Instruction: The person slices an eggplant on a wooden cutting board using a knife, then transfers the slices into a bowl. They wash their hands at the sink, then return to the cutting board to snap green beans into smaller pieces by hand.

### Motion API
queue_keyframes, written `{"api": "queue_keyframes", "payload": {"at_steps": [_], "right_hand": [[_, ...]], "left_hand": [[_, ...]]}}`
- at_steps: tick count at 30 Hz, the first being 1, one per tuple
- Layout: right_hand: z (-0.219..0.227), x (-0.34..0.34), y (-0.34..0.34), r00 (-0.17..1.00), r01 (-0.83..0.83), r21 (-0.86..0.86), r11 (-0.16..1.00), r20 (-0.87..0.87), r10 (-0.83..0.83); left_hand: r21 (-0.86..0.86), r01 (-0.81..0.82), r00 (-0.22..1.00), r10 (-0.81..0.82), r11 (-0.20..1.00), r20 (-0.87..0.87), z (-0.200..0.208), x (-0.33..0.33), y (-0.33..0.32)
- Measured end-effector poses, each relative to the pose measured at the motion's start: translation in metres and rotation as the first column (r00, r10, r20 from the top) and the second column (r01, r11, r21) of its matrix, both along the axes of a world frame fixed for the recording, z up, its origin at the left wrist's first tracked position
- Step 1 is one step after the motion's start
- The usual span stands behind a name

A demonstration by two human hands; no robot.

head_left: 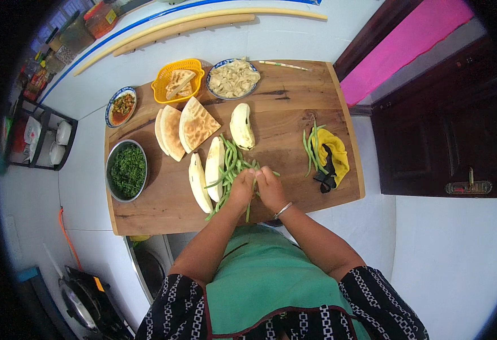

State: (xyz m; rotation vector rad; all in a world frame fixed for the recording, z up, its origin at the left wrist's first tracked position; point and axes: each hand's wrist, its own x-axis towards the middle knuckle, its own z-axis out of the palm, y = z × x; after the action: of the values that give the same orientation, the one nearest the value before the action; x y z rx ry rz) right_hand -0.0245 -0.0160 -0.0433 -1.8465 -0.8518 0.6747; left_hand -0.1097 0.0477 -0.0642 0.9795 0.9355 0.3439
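My left hand (242, 188) and my right hand (271, 190) meet at the near middle of the wooden table, fingertips pinched together. A green bean (254, 184) seems to be between them, mostly hidden by the fingers. Under and beside the hands lies a loose pile of green beans (231, 160). Two pale, long vegetables, like peeled eggplants (199, 184), lie left of the pile, partly under some beans. A third, shorter peeled one (241, 127) rests beyond it. To the right, several long beans (309, 150) lie against a crumpled yellow-and-black bag (335, 154).
Flatbread wedges (199, 124) lie beyond the eggplants. A metal bowl of chopped greens (127, 170) stands at the left, with a small dish of sauce (121, 107) behind it. Along the far edge are a yellow basket (159, 85), a plate of dough pieces (233, 79) and chopsticks (283, 66).
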Motion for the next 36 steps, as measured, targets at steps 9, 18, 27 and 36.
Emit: {"api": "queue_keyframes", "payload": {"at_steps": [9,18,27,36], "right_hand": [[-0.007,0.001,0.011,0.931,-0.008,-0.120,0.993,-0.364,-0.037],[-0.022,0.005,0.012,0.726,0.094,-0.135,0.986,-0.669,-0.161],[-0.039,0.011,0.003,0.949,0.145,-0.139,0.980,-0.262,-0.177],[-0.016,0.012,-0.012,0.978,0.070,-0.062,0.996,-0.194,-0.081]], "left_hand": [[-0.293,-0.026,0.997,0.046,0.956,0.062,-0.008,-0.003,0.010],[-0.488,-0.120,0.977,0.190,0.865,0.097,-0.002,0.001,0.011],[0.135,-0.097,0.972,0.123,0.986,-0.198,0.012,0.011,0.009],[0.505,-0.002,0.981,0.100,0.863,-0.166,-0.003,0.007,0.001]]}}
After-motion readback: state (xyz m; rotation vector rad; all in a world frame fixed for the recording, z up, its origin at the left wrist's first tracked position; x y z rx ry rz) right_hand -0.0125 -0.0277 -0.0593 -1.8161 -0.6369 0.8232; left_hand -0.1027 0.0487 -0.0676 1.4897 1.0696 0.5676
